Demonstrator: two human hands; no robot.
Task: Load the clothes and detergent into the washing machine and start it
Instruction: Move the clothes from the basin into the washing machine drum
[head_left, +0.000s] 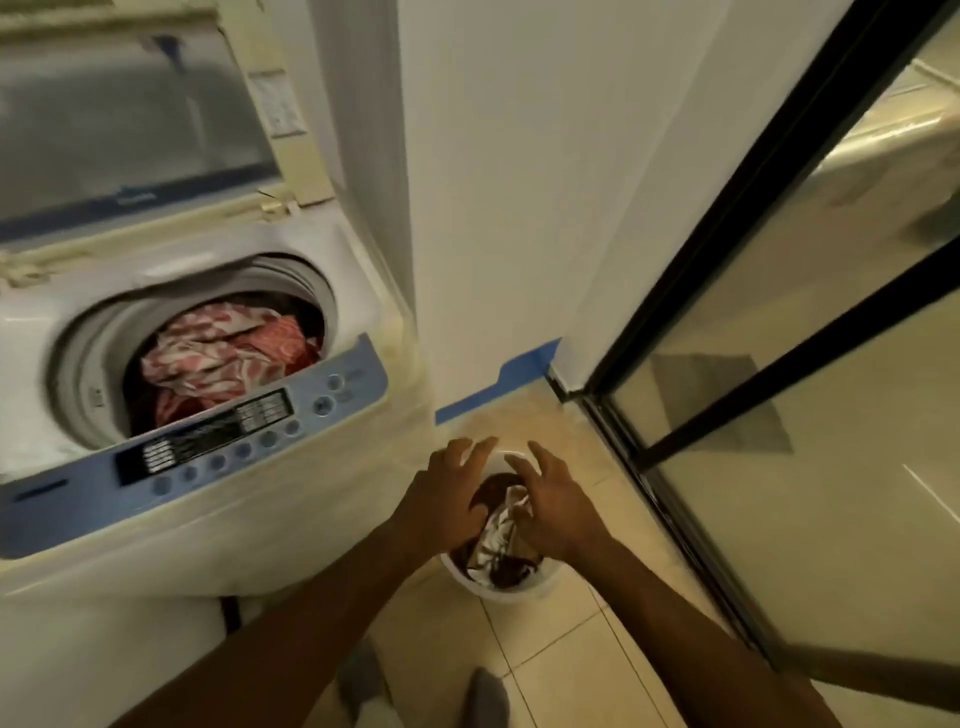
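Observation:
A white top-loading washing machine (322, 270) stands at the left with its lid (135, 130) raised. Red-and-white patterned clothes (223, 353) lie in its drum. Its blue control panel (208, 441) runs along the front edge. On the floor to the right sits a white bucket (506, 590) holding dark brown and white clothes (498, 540). My left hand (441, 499) and my right hand (556, 504) hover over the bucket with fingers spread, just above the clothes. No detergent is in view.
A white wall (519, 182) with a strip of blue tape (498, 384) at its base stands behind the bucket. A black-framed glass door (779, 338) runs along the right. The floor (561, 665) is beige tile; my socked feet (426, 691) show at the bottom.

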